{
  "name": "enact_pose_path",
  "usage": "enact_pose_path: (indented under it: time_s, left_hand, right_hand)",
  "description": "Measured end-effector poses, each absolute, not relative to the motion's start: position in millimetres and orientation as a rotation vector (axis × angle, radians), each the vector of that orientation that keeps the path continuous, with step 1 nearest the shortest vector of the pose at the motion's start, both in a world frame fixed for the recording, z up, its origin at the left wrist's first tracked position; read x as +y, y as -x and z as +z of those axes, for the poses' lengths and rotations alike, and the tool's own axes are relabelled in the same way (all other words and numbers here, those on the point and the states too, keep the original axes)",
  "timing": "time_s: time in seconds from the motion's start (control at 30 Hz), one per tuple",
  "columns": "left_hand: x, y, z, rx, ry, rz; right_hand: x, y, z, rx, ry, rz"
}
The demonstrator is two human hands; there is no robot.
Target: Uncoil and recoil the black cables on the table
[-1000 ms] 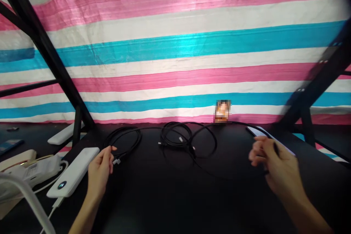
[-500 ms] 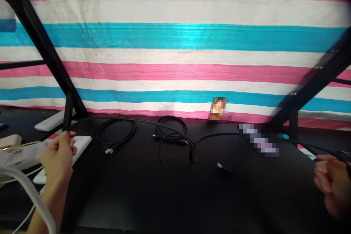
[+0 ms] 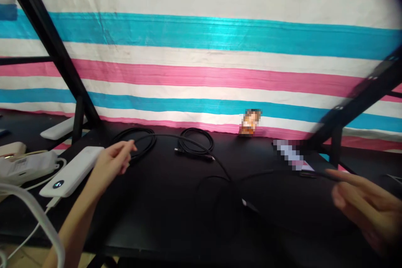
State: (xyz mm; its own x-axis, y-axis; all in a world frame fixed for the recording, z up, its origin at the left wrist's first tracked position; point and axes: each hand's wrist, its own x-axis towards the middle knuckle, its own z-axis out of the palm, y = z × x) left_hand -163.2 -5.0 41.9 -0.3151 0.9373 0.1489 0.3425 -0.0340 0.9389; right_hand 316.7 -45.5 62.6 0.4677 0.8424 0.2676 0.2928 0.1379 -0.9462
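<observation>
A long black cable (image 3: 188,139) runs over the black table from my left hand (image 3: 117,159), whose closed fingers pinch it. Its middle hangs in loose loops, and a light-tipped connector (image 3: 248,204) shows beside them. My right hand (image 3: 361,205) is at the far right, its thumb and forefinger closed on the cable's other stretch. Behind lie two coiled black cables: the left coil (image 3: 152,144) is partly hidden by my left hand, the other coil (image 3: 197,130) shows whole.
A white power bank (image 3: 78,167) with a lead plugged in lies left, near a white power strip (image 3: 29,167). Black frame legs (image 3: 59,56) stand on both sides. A striped sheet (image 3: 204,42) hangs behind. A blurred flat item (image 3: 290,155) lies at the right.
My left hand has moved right and slightly up, uncovering the power bank. My right hand has come inward, its forefinger now stretched. The cable between them hangs slacker, its loops lower.
</observation>
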Motion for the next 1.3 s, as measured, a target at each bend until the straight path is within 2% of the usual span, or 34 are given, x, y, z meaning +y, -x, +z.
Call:
enact_pose_path:
  time_s: [0.1, 0.2, 0.3, 0.47, 0.77, 0.9, 1.0, 1.1, 1.3]
  left_hand:
    - [-3, 122, 35, 1.725, -1.659, 1.108]
    - [-9, 81, 26, 1.834, -1.858, 1.054]
    - [-22, 45, 16, 1.586, -2.048, 1.031]
    - [-30, 24, -4, 1.288, -1.698, 0.967]
    - [-21, 48, 14, 1.214, -1.173, 1.174]
    - [-18, 44, 13, 1.092, -1.347, 1.021]
    - [-13, 44, 2, 1.17, -1.639, 0.945]
    - [-6, 51, -5, 1.343, -1.81, 1.018]
    - [9, 64, 6, 1.479, -1.783, 1.214]
  right_hand:
    - [-44, -274, 70, -1.2, 1.4, 0.597]
    - [-39, -234, 64, -1.356, 1.409, 0.693]
    - [-32, -203, 51, -1.387, 1.331, 0.764]
    - [-30, -174, 43, -1.341, 1.118, 0.85]
    - [-20, -184, 34, -1.495, 1.147, 1.079]
    - [-7, -189, 20, -1.489, 1.197, 1.049]
    - [2, -201, 13, -1.465, 1.274, 1.0]
    - [6, -218, 8, -1.482, 1.336, 0.962]
    - [6, -244, 3, -1.414, 1.426, 0.944]
